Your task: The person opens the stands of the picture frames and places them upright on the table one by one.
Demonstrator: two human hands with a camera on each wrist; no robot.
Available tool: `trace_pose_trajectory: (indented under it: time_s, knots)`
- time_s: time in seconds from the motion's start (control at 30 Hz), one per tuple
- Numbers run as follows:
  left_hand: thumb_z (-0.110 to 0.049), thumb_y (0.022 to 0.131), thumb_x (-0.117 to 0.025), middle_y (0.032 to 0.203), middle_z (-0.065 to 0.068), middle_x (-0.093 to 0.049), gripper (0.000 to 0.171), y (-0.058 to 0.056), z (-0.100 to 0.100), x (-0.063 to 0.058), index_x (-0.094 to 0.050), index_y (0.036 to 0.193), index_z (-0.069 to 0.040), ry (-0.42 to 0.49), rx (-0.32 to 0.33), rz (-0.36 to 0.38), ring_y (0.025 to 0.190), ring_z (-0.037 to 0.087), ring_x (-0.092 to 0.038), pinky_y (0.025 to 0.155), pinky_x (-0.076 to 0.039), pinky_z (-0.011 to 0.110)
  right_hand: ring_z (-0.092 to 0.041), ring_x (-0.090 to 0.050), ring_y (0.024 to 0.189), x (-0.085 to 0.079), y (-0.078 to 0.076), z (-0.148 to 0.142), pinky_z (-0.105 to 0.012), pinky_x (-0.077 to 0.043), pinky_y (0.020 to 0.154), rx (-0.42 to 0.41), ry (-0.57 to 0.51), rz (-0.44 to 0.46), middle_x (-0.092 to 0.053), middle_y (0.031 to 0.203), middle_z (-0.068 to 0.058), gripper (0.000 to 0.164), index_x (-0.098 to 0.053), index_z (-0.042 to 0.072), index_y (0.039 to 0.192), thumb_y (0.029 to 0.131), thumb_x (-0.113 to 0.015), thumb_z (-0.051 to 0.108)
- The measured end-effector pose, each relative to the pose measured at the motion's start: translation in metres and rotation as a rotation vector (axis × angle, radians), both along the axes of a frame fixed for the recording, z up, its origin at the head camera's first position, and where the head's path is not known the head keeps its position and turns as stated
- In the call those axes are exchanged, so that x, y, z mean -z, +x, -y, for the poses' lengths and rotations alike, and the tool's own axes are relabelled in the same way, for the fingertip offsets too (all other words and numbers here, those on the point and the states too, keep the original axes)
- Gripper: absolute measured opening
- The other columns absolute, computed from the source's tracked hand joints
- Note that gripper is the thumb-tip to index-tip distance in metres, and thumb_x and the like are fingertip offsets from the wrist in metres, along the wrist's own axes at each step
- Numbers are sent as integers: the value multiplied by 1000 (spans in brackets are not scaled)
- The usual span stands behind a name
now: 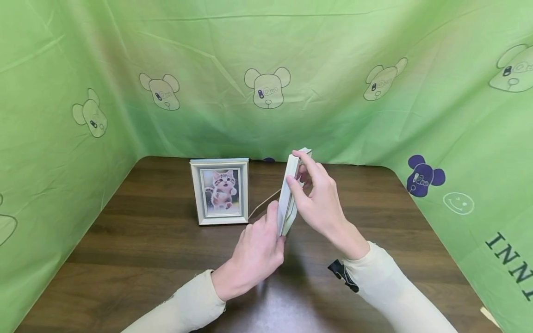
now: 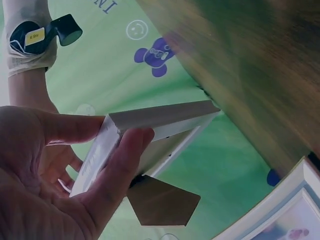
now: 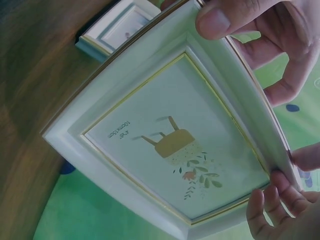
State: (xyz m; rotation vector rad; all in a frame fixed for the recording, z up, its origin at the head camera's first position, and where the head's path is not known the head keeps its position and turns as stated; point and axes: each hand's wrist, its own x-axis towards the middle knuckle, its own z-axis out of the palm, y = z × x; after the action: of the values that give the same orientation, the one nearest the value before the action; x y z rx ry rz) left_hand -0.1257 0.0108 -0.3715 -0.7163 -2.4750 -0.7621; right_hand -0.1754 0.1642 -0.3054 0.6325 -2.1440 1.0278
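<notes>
Both hands hold a white photo frame (image 1: 288, 194) above the table, turned nearly edge-on in the head view. My left hand (image 1: 256, 245) grips its lower near part, between thumb and fingers. Higher up, the right hand (image 1: 320, 201) pinches the far edge with thumb and fingertips. In the right wrist view, a gold inner border surrounds a print of a potted plant (image 3: 177, 147). A brown stand flap (image 2: 164, 201) sticks out from its back in the left wrist view. Left of the hands, a second photo frame (image 1: 195, 194) with a kitten picture stands upright.
The dark wooden table (image 1: 158, 263) runs beneath everything. Green printed cloth (image 1: 325, 115) hangs behind the table and along both sides. A black strap (image 1: 343, 276) is at the right wrist. A small pale object (image 1: 488, 314) lies by the table's right edge.
</notes>
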Motion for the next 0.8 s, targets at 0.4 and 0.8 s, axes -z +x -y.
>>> trace_pose_trajectory:
  time_s: [0.4, 0.8]
  knots:
    - [-5, 71, -72, 84, 4, -60, 64, -5, 6, 3, -37, 124, -6, 78, 37, 22, 62, 24, -63, 53, -51, 36, -15, -50, 80, 0, -2, 2, -24, -43, 63, -58, 39, -8, -55, 88, -1, 51, -49, 17, 137, 89, -63, 8]
    - [-6, 71, -74, 86, 6, -62, 69, -6, 9, 5, -37, 129, -7, 133, 54, 43, 67, 21, -63, 57, -52, 36, -16, -50, 82, -1, 0, 2, -28, -44, 65, -104, 50, -2, -54, 91, -3, 59, -42, 17, 143, 89, -61, 5]
